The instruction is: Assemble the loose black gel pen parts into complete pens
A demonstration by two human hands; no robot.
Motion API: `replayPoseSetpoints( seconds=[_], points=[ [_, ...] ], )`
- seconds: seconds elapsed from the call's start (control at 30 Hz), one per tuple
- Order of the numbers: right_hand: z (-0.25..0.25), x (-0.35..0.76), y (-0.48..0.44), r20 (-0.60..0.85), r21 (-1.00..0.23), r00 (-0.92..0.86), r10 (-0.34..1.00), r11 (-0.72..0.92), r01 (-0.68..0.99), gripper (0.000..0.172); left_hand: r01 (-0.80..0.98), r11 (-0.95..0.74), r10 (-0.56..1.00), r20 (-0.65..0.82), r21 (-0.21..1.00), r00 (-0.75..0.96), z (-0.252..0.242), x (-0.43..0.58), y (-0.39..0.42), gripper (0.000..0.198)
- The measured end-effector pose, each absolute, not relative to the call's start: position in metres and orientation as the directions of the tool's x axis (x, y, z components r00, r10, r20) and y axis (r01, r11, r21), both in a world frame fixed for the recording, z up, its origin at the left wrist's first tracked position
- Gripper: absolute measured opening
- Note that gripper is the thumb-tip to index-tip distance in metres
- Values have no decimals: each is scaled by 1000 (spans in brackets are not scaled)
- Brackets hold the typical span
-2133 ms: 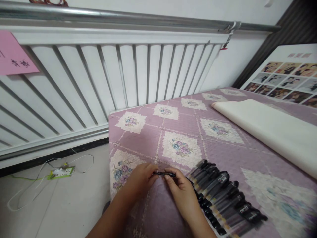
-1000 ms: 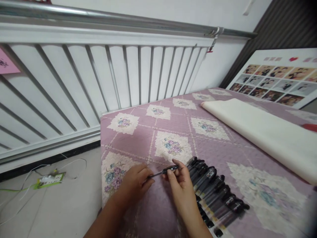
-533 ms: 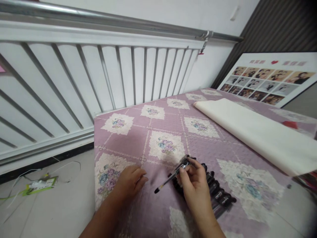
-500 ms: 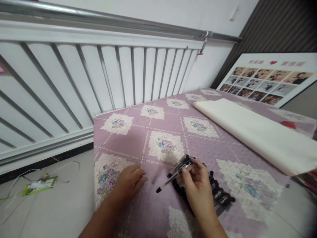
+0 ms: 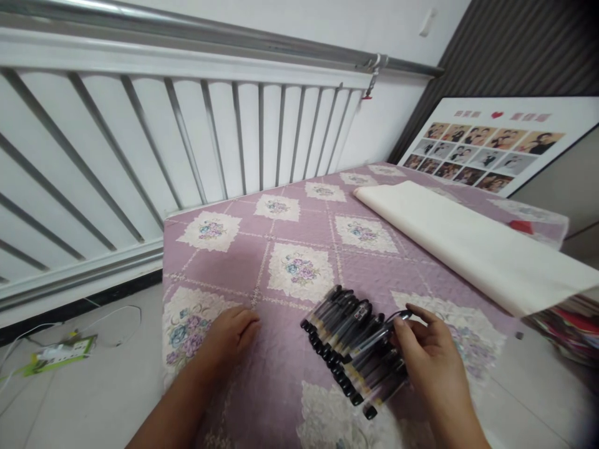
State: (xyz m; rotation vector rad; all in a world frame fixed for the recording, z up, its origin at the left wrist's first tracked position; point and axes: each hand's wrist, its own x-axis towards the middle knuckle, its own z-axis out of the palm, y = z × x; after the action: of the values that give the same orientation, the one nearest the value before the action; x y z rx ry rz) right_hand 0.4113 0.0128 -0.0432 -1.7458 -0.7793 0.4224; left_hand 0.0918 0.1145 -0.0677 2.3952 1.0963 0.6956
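A clear-barrelled pen (image 5: 377,337) with black ends is pinched between the thumb and fingers of my right hand (image 5: 433,352). It is held at a slant over the right part of a row of similar pens (image 5: 334,330). These pens lie side by side on a purple flowered cover (image 5: 224,268), their black ends lined up toward the lower left. My left hand (image 5: 234,333) rests on the cover left of the row, apart from it. Its fingers are curled together, and nothing shows in them.
A folded cream sheet (image 5: 458,243) lies on the cover at the right. Behind stands a white radiator (image 5: 248,137) under a metal pipe (image 5: 262,43). A photo board (image 5: 496,112) leans at the back right. On the floor at left lies a power strip (image 5: 65,352) with cables.
My right hand has moved right with the pen, uncovering more of the row. My left hand stays on the cover, its fingers a little more curled. The view has shifted slightly.
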Motion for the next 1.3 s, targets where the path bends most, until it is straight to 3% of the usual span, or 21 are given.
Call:
replayPoseSetpoints(
  seconds=[0.27, 0.7, 1.03, 1.17, 1.3],
  points=[
    [-52, 420, 8, 48, -866, 651, 758, -293, 405, 49, 605, -583, 795, 226, 543, 563, -72, 92, 116, 23],
    [-50, 422, 10, 113, -736, 631, 768, -361, 572, 52, 607, -594, 788, 232, 528, 570, -70, 92, 115, 23],
    [-53, 403, 7, 199, -817, 618, 761, -219, 533, 34, 606, -603, 780, 226, 519, 583, -74, 91, 114, 22],
    [-52, 377, 7, 256, -811, 523, 813, -114, 574, 27, 613, -606, 779, 222, 506, 587, -75, 90, 113, 23],
    [-46, 343, 9, 338, -766, 320, 885, 60, 640, 19, 643, -594, 792, 213, 483, 572, -73, 94, 99, 21]
  ],
)
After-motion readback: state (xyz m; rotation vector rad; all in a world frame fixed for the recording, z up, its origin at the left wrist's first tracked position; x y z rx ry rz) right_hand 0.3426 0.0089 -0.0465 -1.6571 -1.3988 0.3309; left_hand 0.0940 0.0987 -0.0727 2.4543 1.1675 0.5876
